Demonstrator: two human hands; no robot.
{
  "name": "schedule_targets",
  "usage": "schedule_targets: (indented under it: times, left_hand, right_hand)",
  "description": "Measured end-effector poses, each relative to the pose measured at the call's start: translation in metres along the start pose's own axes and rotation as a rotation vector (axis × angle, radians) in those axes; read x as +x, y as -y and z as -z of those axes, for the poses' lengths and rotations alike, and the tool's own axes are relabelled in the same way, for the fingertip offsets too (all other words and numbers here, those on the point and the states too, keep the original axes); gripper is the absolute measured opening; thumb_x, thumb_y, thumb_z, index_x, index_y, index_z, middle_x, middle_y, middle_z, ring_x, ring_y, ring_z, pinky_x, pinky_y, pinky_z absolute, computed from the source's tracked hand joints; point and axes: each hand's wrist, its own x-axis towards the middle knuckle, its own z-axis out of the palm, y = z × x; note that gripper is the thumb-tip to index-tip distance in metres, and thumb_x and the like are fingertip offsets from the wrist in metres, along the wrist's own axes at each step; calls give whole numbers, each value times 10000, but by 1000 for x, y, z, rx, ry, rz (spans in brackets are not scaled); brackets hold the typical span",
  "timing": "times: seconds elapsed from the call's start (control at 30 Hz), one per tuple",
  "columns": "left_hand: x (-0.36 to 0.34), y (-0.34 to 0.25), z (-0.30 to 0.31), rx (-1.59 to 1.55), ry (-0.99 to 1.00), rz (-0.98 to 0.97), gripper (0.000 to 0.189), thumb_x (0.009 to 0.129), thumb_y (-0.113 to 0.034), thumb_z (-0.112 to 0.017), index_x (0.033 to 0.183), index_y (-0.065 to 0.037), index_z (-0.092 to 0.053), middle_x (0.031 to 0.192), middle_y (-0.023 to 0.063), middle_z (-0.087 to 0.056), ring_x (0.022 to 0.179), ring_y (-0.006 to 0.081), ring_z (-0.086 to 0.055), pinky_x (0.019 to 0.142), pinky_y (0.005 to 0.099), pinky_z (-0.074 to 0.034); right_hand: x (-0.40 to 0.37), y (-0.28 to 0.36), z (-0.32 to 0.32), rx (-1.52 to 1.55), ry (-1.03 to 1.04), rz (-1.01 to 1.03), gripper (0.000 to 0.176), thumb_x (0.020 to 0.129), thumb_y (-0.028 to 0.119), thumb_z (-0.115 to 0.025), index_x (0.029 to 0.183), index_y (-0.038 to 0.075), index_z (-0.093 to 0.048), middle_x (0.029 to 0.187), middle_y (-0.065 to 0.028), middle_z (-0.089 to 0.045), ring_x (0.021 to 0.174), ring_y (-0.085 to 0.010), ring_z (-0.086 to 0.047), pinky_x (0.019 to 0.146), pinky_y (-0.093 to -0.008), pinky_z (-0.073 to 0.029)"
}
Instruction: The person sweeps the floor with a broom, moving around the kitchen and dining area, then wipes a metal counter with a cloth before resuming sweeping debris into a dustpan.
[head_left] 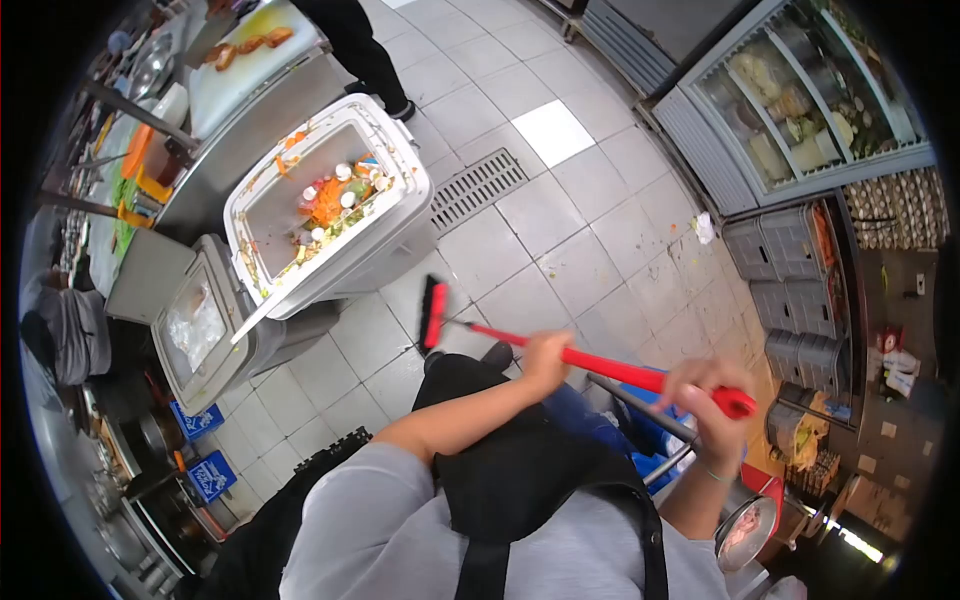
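- Left hand (545, 362) grips a red broom (625, 371) partway along its length.
- Right hand (706, 398), blurred, clasps its right end.
- The broom's bristles point left, near a scrap-filled bin (375, 262).

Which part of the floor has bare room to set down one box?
Tiles between the drain grate and the red broom look open, though a white scrap lies near the fridge. It is crowded on the left, where the food-waste bin and smaller bin stand by the counter.

Grey crates (785, 243), fridge (812, 110), apparently egg trays (897, 207).
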Motion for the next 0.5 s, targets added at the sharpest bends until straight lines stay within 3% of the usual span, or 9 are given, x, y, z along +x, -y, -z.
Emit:
schedule_targets:
  times: [0.17,0.27,0.4,0.47,0.5]
  left_hand:
    - [67,-66,-60,-218,252,-268,128,591,-25,-616,604,-84,-503,608,98,-543,649,316,-557,562,406,-424]
    - [98,-100,-57,-217,307,-378,129,580,-41,-618,602,-91,-502,593,87,-537,624,308,-555,558,404,-425]
    - [138,-128,-25,-129,236,-516,141,561,-68,-628,592,-106,-496,574,74,-533,581,303,-547,561,401,-425]
    - [172,-104,-12,-34,181,-541,149,555,-75,-630,583,-112,-489,564,73,-529,568,302,-543,568,402,-424]
    - [195,-74,-8,8,146,-559,155,551,-75,-630,577,-115,-482,559,75,-524,564,301,-541,572,403,-424]
  right_hand:
    - [-9,52,15,-291,-86,231,159,658,-3,-620,640,21,-464,553,-115,-515,552,-222,-552,504,-303,-458]
    - [-9,73,27,-346,-95,511,168,642,-1,-631,640,21,-464,549,-118,-513,535,-225,-544,446,-315,-459]
    - [-5,101,46,-197,-153,559,151,690,51,-623,683,5,-480,579,-140,-533,562,-243,-568,421,-338,-475]
    - [16,83,56,-104,-282,514,148,725,79,-613,716,-1,-489,612,-151,-552,597,-251,-586,457,-355,-500]
    - [36,66,55,-158,-320,399,109,751,60,-586,741,3,-493,649,-161,-569,619,-252,-593,496,-361,-507]
